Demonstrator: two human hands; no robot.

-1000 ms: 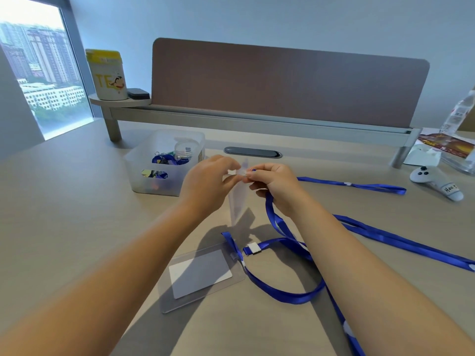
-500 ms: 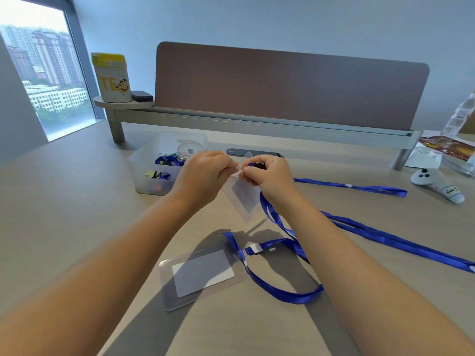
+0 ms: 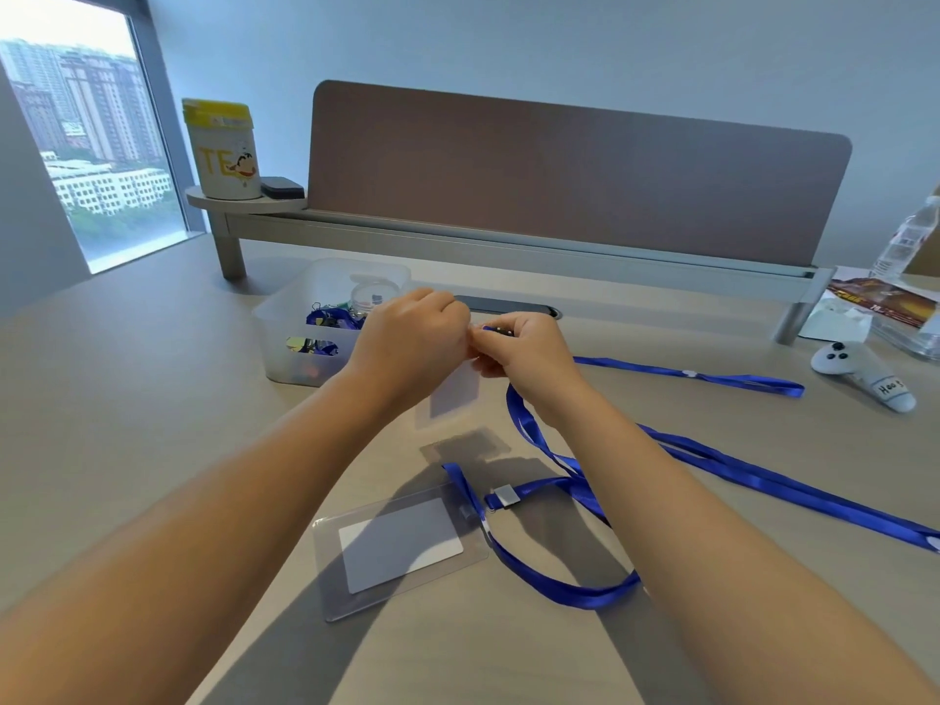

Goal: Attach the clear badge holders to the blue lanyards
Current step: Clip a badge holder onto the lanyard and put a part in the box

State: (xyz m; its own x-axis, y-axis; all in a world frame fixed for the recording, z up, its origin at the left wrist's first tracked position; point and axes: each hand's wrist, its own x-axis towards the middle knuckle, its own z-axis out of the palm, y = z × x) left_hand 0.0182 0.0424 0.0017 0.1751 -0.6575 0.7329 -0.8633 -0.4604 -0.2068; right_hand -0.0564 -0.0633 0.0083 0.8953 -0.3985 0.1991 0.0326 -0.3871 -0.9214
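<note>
Above the desk (image 3: pixel 152 399), the left hand (image 3: pixel 412 343) pinches the top of a clear badge holder (image 3: pixel 452 394) while the right hand (image 3: pixel 529 353) grips the clip end of a blue lanyard (image 3: pixel 529 424) right beside it, and a finished badge holder (image 3: pixel 402 552) lies flat nearby.

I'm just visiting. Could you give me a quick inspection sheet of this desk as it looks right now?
Surface: pale desk, mostly bare.
Job's things: held badge holder; finished badge holder lying flat; blue lanyards.
Clutter: clear bin, white controller, water bottle.
Grips: left hand and right hand pinch holder and lanyard clip together.
Cables: nothing seen.
Surroundings: brown divider, yellow-lidded tub, window.
</note>
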